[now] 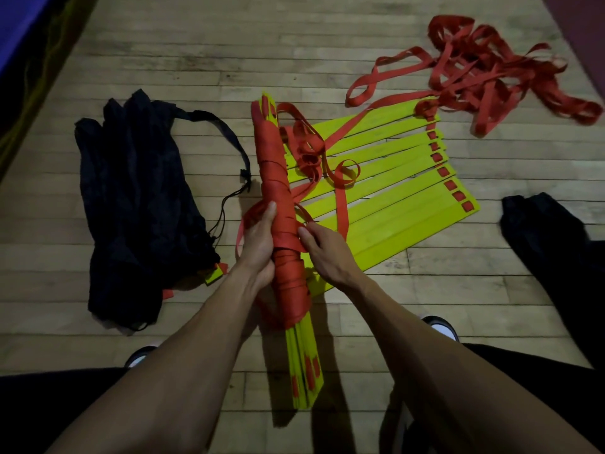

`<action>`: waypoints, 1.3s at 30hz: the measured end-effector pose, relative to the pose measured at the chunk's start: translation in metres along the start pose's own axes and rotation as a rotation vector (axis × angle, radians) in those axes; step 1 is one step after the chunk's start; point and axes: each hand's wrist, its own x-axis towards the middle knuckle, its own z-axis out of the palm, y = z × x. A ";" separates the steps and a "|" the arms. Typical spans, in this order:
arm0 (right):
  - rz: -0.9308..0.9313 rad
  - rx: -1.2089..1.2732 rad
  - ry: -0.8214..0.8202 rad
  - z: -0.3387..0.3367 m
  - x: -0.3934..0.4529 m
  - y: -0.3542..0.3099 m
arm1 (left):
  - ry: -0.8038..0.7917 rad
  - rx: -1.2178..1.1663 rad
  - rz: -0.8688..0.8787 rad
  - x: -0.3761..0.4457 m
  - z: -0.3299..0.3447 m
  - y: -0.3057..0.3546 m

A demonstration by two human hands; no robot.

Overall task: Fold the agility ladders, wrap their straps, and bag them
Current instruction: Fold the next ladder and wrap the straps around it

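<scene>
Two bare hands work a folded agility ladder above a wooden plank floor [196,80]. At far left a black drawstring bag [137,204] lies crumpled on the boards, its cord [229,139] looping toward the middle, with a yellow rung end and a scrap of red strap [216,273] poking from its lower edge. Just right of the bag, the left hand [258,244] grips the bundled ladder [281,224], fingers curled round it and thumb laid along the red strap wound around the yellow rungs. The bundle stands nearly upright, held above the floor, bare rung ends showing at top and bottom. The right hand [324,250] touches the bundle's other side, thumb and fingertips pinching the strap against the wrap. Behind and to the right, a second ladder [393,191] lies fanned flat on the floor, loose curls of red webbing resting on its near rungs. Farther right its long straps [491,73] sprawl in a tangled heap. A dark cloth [556,244] sits at the right edge; two shoe tips [442,326] show below.
</scene>
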 end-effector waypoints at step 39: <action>-0.121 -0.058 0.068 0.005 -0.001 -0.005 | 0.147 0.250 0.084 0.006 0.006 0.001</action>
